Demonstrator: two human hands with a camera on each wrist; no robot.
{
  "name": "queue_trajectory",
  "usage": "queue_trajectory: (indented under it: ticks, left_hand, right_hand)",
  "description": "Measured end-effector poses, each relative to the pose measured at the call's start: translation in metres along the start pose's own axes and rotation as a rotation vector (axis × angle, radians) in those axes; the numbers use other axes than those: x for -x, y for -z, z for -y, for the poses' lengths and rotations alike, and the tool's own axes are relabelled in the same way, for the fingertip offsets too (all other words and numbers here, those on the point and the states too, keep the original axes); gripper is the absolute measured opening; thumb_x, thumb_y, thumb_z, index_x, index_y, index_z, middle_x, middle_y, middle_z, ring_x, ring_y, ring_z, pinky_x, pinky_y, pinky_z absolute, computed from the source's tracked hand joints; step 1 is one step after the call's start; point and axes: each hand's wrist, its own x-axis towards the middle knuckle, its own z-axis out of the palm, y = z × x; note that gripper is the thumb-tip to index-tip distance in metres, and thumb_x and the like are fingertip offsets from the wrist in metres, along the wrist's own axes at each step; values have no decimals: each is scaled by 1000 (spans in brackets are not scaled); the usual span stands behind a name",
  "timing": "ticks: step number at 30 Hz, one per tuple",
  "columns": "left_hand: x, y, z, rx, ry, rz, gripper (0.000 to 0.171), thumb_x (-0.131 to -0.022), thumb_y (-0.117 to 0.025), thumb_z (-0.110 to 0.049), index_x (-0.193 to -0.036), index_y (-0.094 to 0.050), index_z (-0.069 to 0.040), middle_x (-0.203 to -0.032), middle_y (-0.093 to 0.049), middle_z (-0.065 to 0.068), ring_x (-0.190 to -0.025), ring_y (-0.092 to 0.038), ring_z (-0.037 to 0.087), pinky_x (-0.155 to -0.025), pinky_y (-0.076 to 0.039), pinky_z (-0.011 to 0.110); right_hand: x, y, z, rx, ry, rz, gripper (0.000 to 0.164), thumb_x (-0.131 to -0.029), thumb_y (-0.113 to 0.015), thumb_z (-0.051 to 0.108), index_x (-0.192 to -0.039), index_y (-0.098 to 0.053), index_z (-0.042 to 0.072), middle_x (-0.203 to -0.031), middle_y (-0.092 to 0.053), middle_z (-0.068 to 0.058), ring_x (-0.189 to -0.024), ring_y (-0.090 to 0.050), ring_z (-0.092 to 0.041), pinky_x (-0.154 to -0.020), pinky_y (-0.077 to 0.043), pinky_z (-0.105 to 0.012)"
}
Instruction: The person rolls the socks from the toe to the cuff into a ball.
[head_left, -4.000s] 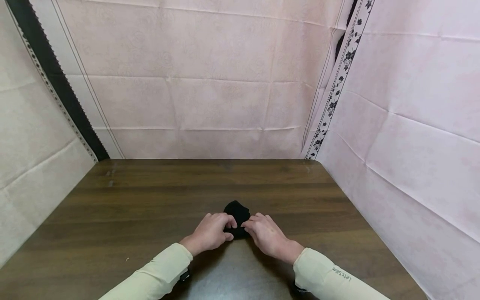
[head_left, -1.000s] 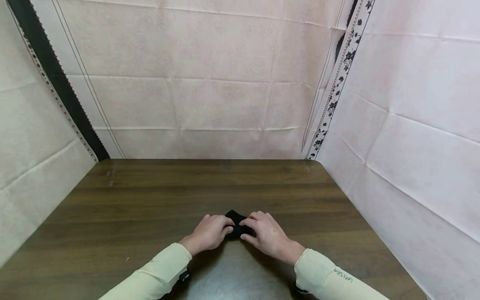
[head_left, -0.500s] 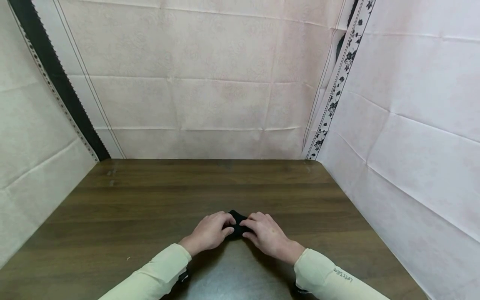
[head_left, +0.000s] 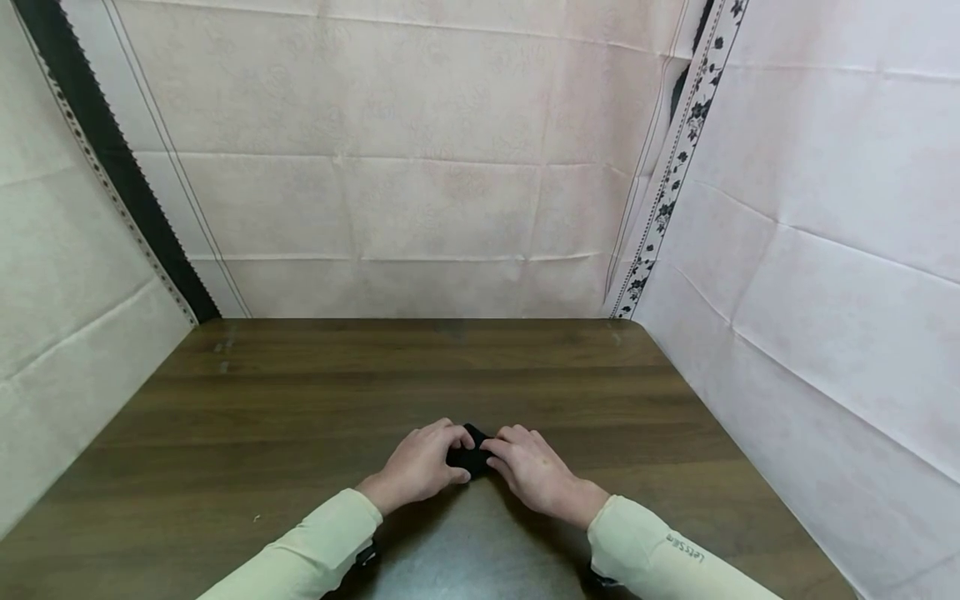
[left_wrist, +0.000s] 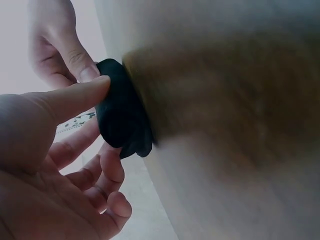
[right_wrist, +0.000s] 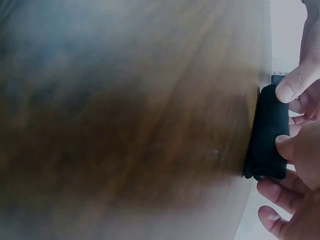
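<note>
A small piece of black cloth (head_left: 467, 460) lies on the wooden table, rolled into a short, thick cylinder with a loose flap at its far side. In the left wrist view the end of the cloth roll (left_wrist: 117, 125) shows its coiled layers. My left hand (head_left: 420, 468) grips the left end, thumb on the near side and fingertips over the far side. My right hand (head_left: 538, 473) holds the right end the same way, its thumb (right_wrist: 284, 145) pressed against the roll. Part of the cloth is hidden under the fingers.
The brown wood-grain table (head_left: 300, 400) stretches around the hands. Pale patterned sheets (head_left: 435, 208) hang behind it and along both sides. A tiny light speck (head_left: 257, 517) lies on the table at the left.
Four seconds ago more black cloth stretched away beyond the fingers; now that flat part is shorter and the roll is more compact. Both hands stay in nearly the same place, with small finger shifts.
</note>
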Motion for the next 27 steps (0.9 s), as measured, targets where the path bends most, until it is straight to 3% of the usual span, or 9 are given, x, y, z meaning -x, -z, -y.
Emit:
queue_trajectory:
  ticks: [9, 19, 27]
  left_hand:
    - [-1, 0, 2, -19, -26, 16, 22, -87, -79, -15, -108, -70, -13, -99, -64, 2, -91, -61, 21, -91, -44, 50]
    - [-1, 2, 2, -56, -39, 42, 17, -94, -73, -14, -111, -71, -12, -108, -69, 4, -103, -63, 23, -92, -44, 51]
    - [-2, 4, 2, -50, -34, 54, 16, -97, -67, -12, -112, -73, -9, -112, -72, 6, -109, -65, 27, -97, -43, 53]
  right_hand:
    - [1, 1, 0, -15, -5, -5, 25, -102, -61, 24, -122, -70, 14, -101, -60, 4, -93, -56, -16, -79, -47, -36]
    - [1, 3, -3, -52, 16, -78, 25, -95, -72, 28, -118, -73, 17, -106, -61, 4, -94, -55, -14, -81, -47, -36]
    - [1, 3, -3, -55, 11, -36, 36, -91, -77, 31, -123, -70, 17, -110, -63, 3, -99, -56, -16, -82, -47, -38]
